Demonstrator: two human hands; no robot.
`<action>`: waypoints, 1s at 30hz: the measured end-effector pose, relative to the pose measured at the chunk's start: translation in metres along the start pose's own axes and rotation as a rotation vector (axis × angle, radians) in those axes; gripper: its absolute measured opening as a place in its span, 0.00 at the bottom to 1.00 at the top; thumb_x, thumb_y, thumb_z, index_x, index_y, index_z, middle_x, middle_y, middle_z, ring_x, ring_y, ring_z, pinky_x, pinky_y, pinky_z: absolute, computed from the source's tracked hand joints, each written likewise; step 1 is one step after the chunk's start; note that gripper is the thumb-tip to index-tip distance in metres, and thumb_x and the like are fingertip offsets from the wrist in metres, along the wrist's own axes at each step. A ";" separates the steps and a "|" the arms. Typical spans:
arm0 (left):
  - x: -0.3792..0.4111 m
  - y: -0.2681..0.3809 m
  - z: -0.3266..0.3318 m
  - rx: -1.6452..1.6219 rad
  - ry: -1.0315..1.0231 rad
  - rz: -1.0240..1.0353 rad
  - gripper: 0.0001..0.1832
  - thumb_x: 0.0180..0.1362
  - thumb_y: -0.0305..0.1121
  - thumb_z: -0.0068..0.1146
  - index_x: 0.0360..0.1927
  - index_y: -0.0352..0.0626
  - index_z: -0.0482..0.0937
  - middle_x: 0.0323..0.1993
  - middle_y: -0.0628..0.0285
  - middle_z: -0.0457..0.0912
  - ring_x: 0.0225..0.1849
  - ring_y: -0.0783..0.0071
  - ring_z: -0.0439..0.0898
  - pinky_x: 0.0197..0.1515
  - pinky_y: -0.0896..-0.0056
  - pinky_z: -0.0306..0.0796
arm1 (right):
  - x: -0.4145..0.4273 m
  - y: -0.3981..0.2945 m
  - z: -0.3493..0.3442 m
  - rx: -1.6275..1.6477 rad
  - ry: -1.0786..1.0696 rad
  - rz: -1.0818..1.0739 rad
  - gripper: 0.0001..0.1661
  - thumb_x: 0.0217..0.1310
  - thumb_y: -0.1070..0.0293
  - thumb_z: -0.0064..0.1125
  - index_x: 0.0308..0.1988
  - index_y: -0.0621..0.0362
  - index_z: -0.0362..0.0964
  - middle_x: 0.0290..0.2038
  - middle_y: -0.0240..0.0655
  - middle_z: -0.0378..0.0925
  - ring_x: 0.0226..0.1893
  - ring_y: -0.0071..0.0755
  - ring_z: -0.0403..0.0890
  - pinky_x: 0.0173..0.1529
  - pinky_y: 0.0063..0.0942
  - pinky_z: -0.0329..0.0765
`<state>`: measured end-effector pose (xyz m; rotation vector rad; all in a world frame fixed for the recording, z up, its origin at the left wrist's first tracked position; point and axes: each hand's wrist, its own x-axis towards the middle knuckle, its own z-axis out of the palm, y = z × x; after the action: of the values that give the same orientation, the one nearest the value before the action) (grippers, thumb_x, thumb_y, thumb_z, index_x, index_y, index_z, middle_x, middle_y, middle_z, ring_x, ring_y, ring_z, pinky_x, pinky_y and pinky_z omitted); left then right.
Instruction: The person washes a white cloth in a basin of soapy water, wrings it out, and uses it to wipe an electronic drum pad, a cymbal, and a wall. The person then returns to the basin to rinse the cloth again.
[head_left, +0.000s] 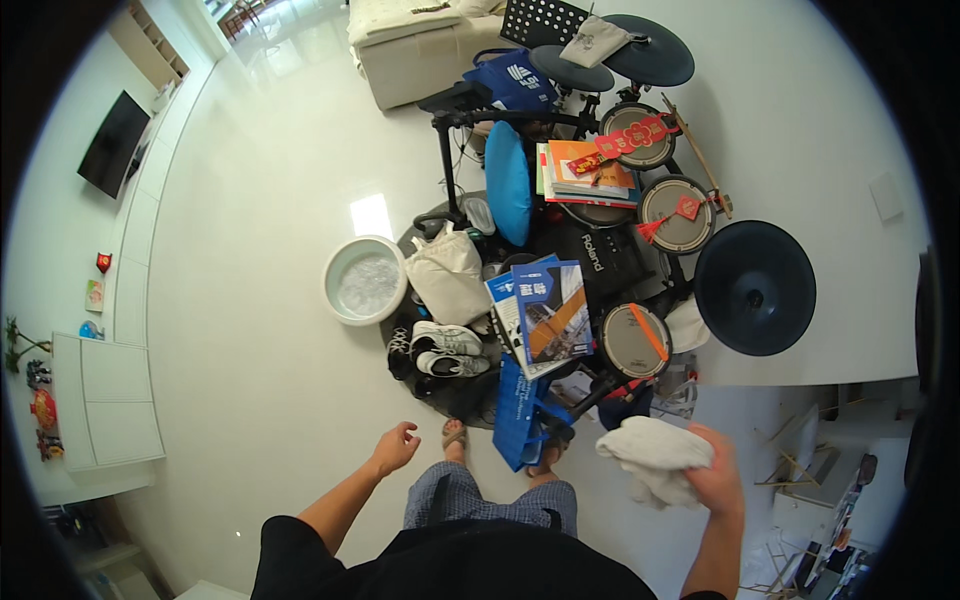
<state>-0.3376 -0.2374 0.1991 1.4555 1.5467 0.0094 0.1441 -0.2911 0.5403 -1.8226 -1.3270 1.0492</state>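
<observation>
My right hand (716, 469) grips a bunched off-white cloth (656, 457) at the lower right, beside the electronic drum kit. Over the floor, left of my feet, my left hand (396, 448) is held with fingers loosely curled and nothing in it. Before me, a blue-covered book (553, 311) lies on other printed matter at the kit's near side. A blue bag (514, 420) stands just ahead of my feet. White sneakers (448, 351) and a cream cloth bag (448, 277) rest on the dark round mat. A pale basin (330, 281) with clear, rippled contents stands left of them.
Stacked books (551, 176) and a blue cushion (508, 184) rest among the drums. A round drum pad (636, 341) carries an orange stick. The large dark cymbal pad (754, 300) juts out at right. A sofa (409, 67) stands behind; white cabinets (112, 405) line the left wall.
</observation>
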 end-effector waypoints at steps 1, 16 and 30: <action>0.001 -0.018 -0.010 0.015 0.031 -0.015 0.21 0.61 0.39 0.59 0.56 0.40 0.78 0.41 0.49 0.87 0.44 0.50 0.85 0.50 0.56 0.78 | -0.022 -0.021 -0.004 -0.028 -0.006 -0.030 0.15 0.49 0.66 0.63 0.37 0.64 0.74 0.35 0.37 0.75 0.37 0.33 0.76 0.43 0.32 0.72; -0.173 -0.174 0.016 -0.393 0.115 -0.614 0.21 0.63 0.38 0.57 0.56 0.40 0.78 0.35 0.58 0.84 0.30 0.67 0.85 0.27 0.67 0.77 | -0.135 -0.089 0.008 0.570 0.270 -0.874 0.30 0.57 0.53 0.63 0.50 0.66 0.74 0.46 0.46 0.82 0.44 0.41 0.84 0.50 0.37 0.80; -0.183 -0.101 0.117 -0.341 -0.033 -0.454 0.23 0.64 0.42 0.59 0.59 0.41 0.77 0.42 0.55 0.84 0.34 0.65 0.86 0.33 0.67 0.80 | -0.203 -0.033 -0.055 0.604 0.143 -0.915 0.35 0.53 0.56 0.67 0.55 0.69 0.73 0.48 0.45 0.82 0.47 0.40 0.84 0.52 0.36 0.80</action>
<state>-0.3765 -0.4739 0.1910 0.8186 1.7199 -0.0191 0.1436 -0.4784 0.6414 -0.6861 -1.3359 0.6691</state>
